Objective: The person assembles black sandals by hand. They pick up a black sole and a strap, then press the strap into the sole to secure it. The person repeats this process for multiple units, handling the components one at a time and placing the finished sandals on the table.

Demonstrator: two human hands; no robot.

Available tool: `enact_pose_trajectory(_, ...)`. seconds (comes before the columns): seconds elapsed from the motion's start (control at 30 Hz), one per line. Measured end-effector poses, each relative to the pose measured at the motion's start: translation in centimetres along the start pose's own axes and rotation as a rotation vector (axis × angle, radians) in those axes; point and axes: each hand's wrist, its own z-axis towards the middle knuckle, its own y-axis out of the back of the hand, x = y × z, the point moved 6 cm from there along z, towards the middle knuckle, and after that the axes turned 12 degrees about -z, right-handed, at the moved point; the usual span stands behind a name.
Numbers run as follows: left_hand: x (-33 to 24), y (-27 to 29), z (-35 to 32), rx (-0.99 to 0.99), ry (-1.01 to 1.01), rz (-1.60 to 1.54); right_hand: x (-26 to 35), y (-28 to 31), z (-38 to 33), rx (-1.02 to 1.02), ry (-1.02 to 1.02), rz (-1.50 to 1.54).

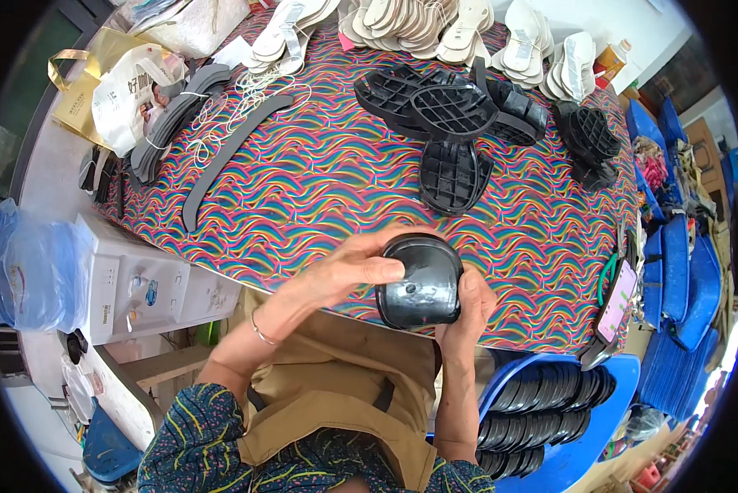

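Both hands hold one black shoe sole (421, 283) just above the near edge of a table covered in a multicoloured wavy cloth (320, 181). My left hand (348, 267) lies over the sole's left side, thumb on its smooth face. Gripping its right edge from below is my right hand (468, 306). Several more black ridged soles (451, 123) lie in a loose pile on the cloth beyond.
White soles (435, 29) are stacked along the far edge. Dark straps (229, 152) and white cord lie at the left beside bags. A blue tub (550, 411) of black soles sits at lower right, a phone (617, 300) at the table's right edge, a white water dispenser (131, 283) at left.
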Motion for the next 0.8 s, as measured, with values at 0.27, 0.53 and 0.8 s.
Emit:
enact_pose_trajectory(0.27,2.0,-0.5,0.3,-0.039,-0.117,-0.437,0.6,-1.7,1.5,0.219,-0.152,-0.136)
enact_pose_trajectory(0.53,1.3,0.2,1.0,-0.139,-0.133,-0.637,0.3,-3.2,-0.2,0.135,-0.008,-0.159)
enact_pose_trajectory(0.8,0.6,0.6,1.1,-0.259,-0.181,-0.788,-0.8,-3.8,-1.2,0.063,0.035,-0.047)
